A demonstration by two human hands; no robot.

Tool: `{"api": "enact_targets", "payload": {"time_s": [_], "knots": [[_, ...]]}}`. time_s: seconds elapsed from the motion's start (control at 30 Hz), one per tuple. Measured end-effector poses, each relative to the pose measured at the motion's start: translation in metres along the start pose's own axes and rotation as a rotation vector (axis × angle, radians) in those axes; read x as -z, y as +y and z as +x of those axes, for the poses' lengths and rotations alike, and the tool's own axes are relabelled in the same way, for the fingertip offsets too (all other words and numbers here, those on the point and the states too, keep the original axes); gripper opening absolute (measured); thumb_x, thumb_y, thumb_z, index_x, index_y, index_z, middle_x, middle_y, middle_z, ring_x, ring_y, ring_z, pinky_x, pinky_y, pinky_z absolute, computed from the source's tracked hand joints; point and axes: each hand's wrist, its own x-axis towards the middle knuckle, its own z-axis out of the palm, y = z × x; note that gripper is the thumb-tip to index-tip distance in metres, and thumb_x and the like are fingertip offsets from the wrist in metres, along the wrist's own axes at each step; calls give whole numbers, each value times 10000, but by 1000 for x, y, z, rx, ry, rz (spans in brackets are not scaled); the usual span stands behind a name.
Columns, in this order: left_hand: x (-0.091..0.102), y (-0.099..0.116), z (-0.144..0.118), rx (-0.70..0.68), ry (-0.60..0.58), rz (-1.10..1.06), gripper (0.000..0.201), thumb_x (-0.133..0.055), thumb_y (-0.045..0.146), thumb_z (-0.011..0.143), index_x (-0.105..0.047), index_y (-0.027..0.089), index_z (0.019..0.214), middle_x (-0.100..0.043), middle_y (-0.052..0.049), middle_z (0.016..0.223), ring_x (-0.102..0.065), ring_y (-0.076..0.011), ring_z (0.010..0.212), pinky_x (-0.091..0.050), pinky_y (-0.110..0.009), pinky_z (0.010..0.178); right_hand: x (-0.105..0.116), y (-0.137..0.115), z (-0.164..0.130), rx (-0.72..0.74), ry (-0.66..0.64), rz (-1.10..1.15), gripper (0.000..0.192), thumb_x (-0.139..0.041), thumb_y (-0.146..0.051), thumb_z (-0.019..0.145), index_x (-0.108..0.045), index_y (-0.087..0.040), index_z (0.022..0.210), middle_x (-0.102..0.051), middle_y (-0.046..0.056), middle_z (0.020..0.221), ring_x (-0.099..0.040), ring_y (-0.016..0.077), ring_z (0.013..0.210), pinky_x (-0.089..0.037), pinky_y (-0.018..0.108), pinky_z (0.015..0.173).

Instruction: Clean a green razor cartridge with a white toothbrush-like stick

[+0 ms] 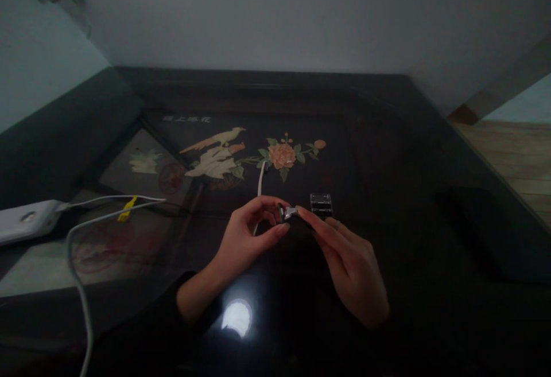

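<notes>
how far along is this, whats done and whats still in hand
Done: little shows as finished; a small clear box sits on the dark table just beyond the hands. In hand: the left hand and right hand pinch a small silvery piece between their fingertips. Left: the piece is not yet set down; its details are too dim to tell.

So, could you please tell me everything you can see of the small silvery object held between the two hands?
The small silvery object is tiny, with a shiny metallic face and a darker part on its left side; its exact shape is too dim to tell. It is held just above the dark glossy table, pinched between thumb and fingers of the left hand, while fingertips of the right hand touch its right end. A small clear box lies just beyond it, apart.
</notes>
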Motion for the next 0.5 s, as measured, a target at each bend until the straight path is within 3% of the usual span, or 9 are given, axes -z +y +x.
{"api": "enact_targets", "payload": {"time_s": [0.2, 0.5], "knots": [[-1, 1, -1, -1, 23, 86, 280, -750, 311, 753, -715, 153, 982, -734, -78, 917, -641, -162, 763, -517, -254, 689, -2, -1, 0, 15, 29, -101, 499, -381, -105, 977, -560, -291, 1404, -677, 54, 864, -629, 155, 686, -523, 293, 655], [2, -2, -2, -45, -24, 24, 397, -781, 404, 743, -727, 131, 1026, -755, -111, 970, -661, -170, 784, -525, -250, 718, -2, 1, -3, 133, 112, -148, 461, -429, -114, 981, -586, -283, 1380, -589, 19, 772, -590, 127, 628, -496, 247, 604]]}}
